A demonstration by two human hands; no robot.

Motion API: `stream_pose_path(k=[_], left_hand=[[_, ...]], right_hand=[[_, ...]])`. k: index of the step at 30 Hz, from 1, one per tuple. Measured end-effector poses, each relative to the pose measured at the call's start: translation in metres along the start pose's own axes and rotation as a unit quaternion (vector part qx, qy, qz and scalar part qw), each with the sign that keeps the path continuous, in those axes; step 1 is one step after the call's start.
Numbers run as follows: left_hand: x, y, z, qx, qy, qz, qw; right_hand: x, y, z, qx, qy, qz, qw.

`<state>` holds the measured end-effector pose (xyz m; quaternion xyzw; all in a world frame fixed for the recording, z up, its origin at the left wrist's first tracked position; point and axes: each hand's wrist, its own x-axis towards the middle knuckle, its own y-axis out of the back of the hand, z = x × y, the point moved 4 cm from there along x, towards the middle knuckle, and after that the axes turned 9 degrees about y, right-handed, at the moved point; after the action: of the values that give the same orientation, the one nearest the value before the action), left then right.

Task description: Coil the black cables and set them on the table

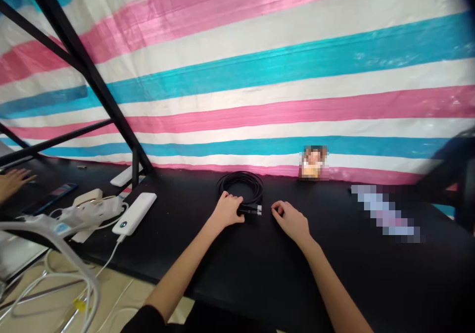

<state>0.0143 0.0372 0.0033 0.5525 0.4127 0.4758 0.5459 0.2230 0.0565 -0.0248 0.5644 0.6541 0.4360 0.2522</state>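
A coiled black cable (260, 184) lies on the black tabletop, with silver-tipped plug ends (256, 209) at its near side. My left hand (229, 208) is closed round the cable by those plugs, fingers and thumb bent over them from the left. Just right of the silver tips, apart from them, my right hand (291, 219) rests low over the table. Its thumb and index finger curl together in a loose pinch, and nothing shows between them.
On the left stand a white power bank (135, 214) with a white cord, a white power strip (92, 212) and a dark phone (52, 198). Another person's hand (15, 182) is at far left. A black metal frame (89, 71) and striped sheet (260, 85) border the table (237, 263).
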Motion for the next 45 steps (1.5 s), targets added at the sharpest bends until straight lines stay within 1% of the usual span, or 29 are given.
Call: stream_pose_path(k=[3, 6, 9, 14, 18, 21, 23, 25, 28, 32, 35, 38, 41, 45], left_hand=[[-0.022, 0.002, -0.026, -0.001, 0.010, 0.003, 1.000], [-0.041, 0.006, -0.060, 0.002, 0.038, 0.011, 0.999], [-0.054, 0.008, -0.093, 0.008, 0.073, 0.018, 0.997], [-0.061, 0.008, -0.134, 0.014, 0.118, 0.020, 0.993], [-0.060, 0.009, -0.160, 0.001, 0.137, 0.021, 0.990], [-0.060, 0.011, -0.175, -0.019, 0.161, 0.024, 0.987], [-0.060, 0.013, -0.180, -0.037, 0.175, 0.026, 0.984], [-0.060, 0.016, -0.179, -0.058, 0.186, 0.027, 0.981], [-0.056, 0.023, -0.171, -0.096, 0.198, 0.027, 0.975], [-0.038, 0.030, -0.160, -0.143, 0.223, 0.032, 0.964], [-0.022, 0.028, -0.155, -0.145, 0.268, 0.030, 0.952], [-0.012, 0.024, -0.150, -0.138, 0.307, 0.004, 0.942], [-0.010, 0.024, -0.147, -0.135, 0.330, -0.008, 0.934], [-0.013, 0.031, -0.148, -0.144, 0.347, 0.013, 0.927]], right_hand=[[0.000, 0.000, 0.001, 0.000, -0.004, -0.003, 1.000], [0.000, 0.000, 0.000, -0.004, -0.003, -0.003, 1.000], [0.000, 0.000, 0.000, -0.005, 0.000, 0.001, 1.000], [0.000, -0.002, 0.001, 0.001, -0.005, -0.001, 1.000], [-0.001, -0.001, -0.001, 0.000, -0.006, 0.000, 1.000], [-0.002, 0.001, -0.003, -0.010, -0.005, 0.000, 1.000], [-0.002, 0.002, -0.004, -0.013, -0.005, -0.001, 1.000], [-0.002, 0.002, -0.005, -0.015, -0.005, -0.003, 1.000], [-0.002, 0.002, -0.004, -0.017, -0.006, -0.004, 1.000], [-0.001, 0.001, -0.002, -0.017, -0.003, -0.005, 1.000], [0.000, 0.000, -0.002, -0.014, 0.007, -0.002, 1.000], [0.000, 0.000, -0.001, -0.012, 0.014, 0.006, 1.000], [0.000, 0.000, -0.002, -0.010, 0.018, 0.009, 1.000], [0.000, 0.001, -0.002, -0.005, 0.017, 0.006, 1.000]])
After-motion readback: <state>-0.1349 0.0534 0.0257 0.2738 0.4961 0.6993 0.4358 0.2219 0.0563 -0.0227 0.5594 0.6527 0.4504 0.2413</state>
